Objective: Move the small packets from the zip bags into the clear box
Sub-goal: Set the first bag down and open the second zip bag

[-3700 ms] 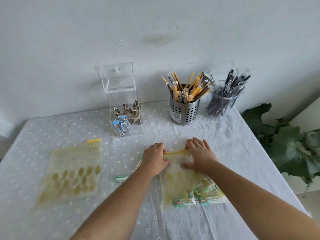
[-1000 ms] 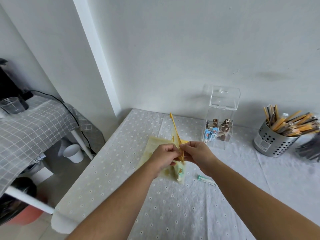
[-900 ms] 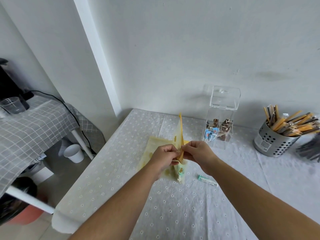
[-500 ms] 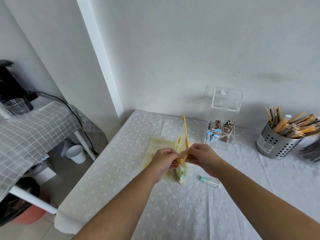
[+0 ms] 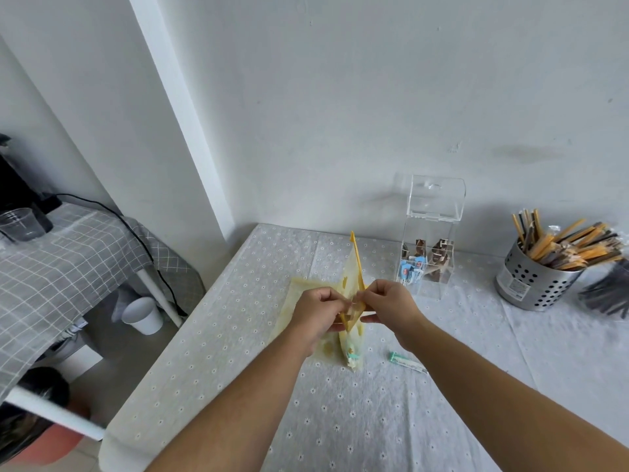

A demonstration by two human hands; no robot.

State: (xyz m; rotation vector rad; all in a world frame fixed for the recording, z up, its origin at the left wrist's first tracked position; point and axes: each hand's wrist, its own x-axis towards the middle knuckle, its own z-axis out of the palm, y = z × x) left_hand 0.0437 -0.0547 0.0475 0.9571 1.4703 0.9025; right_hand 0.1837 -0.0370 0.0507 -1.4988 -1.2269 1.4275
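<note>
Packets (image 5: 352, 354) in green wrappers are sitting low inside the zip bag (image 5: 354, 277), which the person is holding upright above the table (image 5: 340, 420). Both the left hand (image 5: 321, 310) and the right hand (image 5: 386, 301) are pinching its yellow zip edge, seemingly pulling it open. One loose packet (image 5: 408, 362) is lying on the cloth beside it. Another zip bag (image 5: 296, 301) is lying flat behind, looking emptied. Several packets are already resting in the clear box (image 5: 429, 240), so the job looks partway done.
</note>
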